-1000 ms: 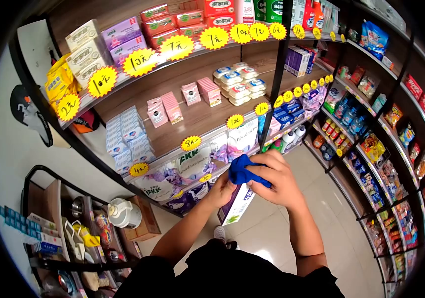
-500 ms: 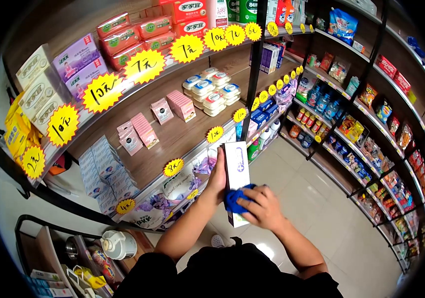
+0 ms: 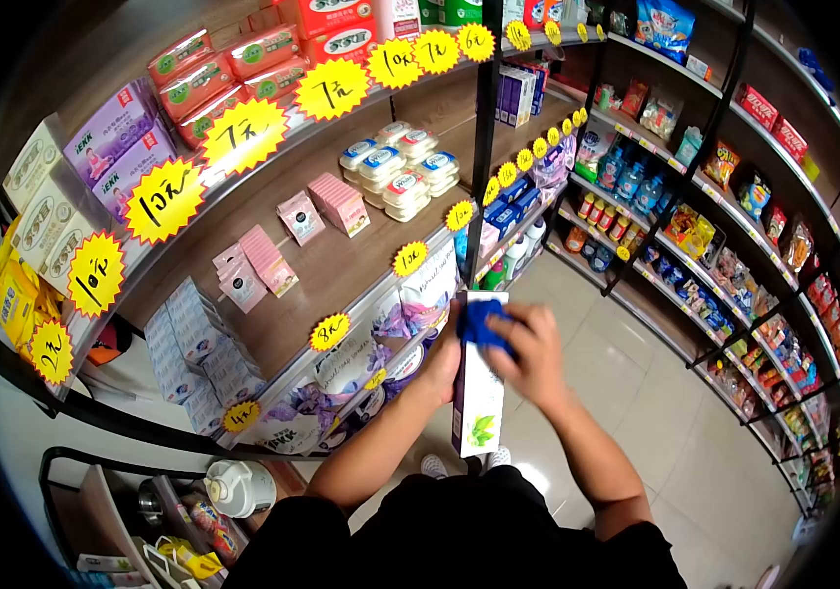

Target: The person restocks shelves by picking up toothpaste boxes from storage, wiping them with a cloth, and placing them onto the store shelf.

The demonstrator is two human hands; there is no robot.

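Observation:
A tall white box [image 3: 482, 393] with a purple side and a green leaf print is held upright in front of my body. My left hand [image 3: 445, 367] grips it along its left side; some fingers are hidden behind it. In my right hand [image 3: 534, 355], slightly blurred, is a bunched blue cloth [image 3: 483, 322], pressed against the upper front of the box. The cloth covers the print there.
To the left, a wooden shelf [image 3: 317, 265] carries pink boxes [image 3: 338, 203], stacked soap packs [image 3: 400, 172] and white-blue cartons [image 3: 184, 339]. Yellow price tags [image 3: 330, 332] line its edge. Snack shelves [image 3: 724, 255] curve along the right above the tiled floor [image 3: 626, 393].
The blue cloth and my right hand have moved from the lower part of the box to its upper part. The green leaf print now shows. My view has shifted slightly.

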